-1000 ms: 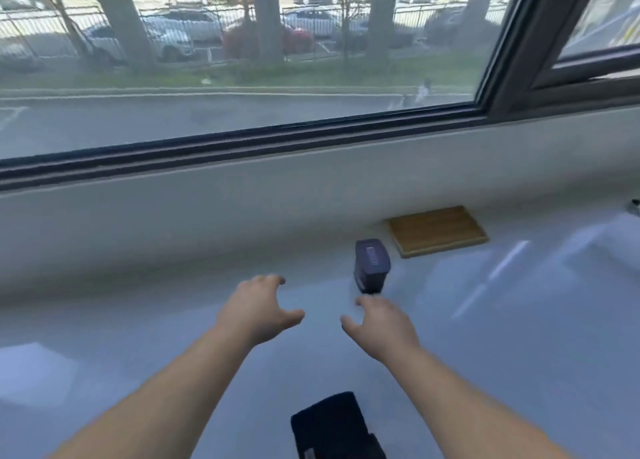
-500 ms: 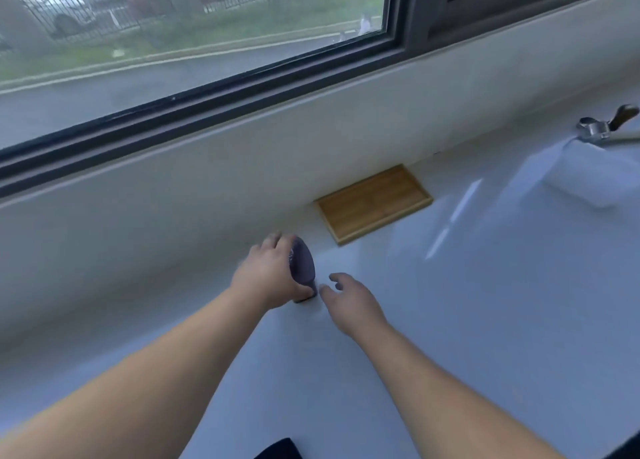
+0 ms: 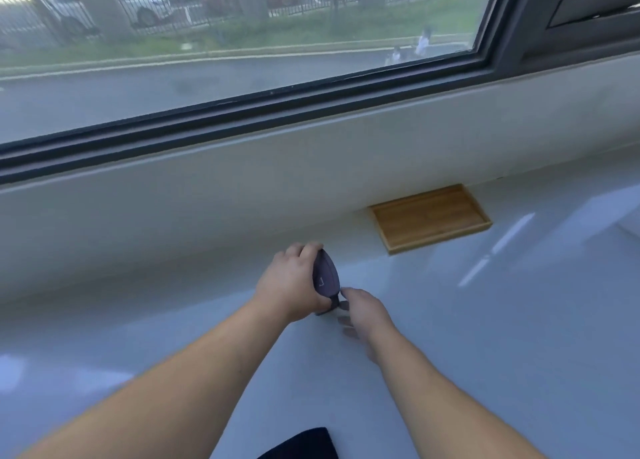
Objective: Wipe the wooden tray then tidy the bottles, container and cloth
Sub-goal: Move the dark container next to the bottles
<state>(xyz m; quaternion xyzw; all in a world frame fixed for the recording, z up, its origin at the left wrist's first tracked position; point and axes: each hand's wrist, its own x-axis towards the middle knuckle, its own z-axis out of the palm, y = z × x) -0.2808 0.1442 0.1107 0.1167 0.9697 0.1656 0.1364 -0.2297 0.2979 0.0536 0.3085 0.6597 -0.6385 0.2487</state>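
Note:
A small dark purple container (image 3: 326, 278) stands on the white counter (image 3: 485, 337) near the wall. My left hand (image 3: 291, 282) is wrapped around its left side and top. My right hand (image 3: 363, 311) sits just to its right, fingertips touching the container's lower edge; whether it grips anything I cannot tell. The wooden tray (image 3: 429, 216) lies flat against the wall to the right, with nothing in it. A dark cloth (image 3: 304, 444) shows at the bottom edge, partly cut off.
A low white ledge (image 3: 242, 195) runs behind the counter under a wide dark-framed window (image 3: 242, 112). Bright reflections streak the counter right of the tray.
My left hand went from hovering open to closing on the purple container. My right hand stayed beside its base. The view swung, so the tray now sits further right.

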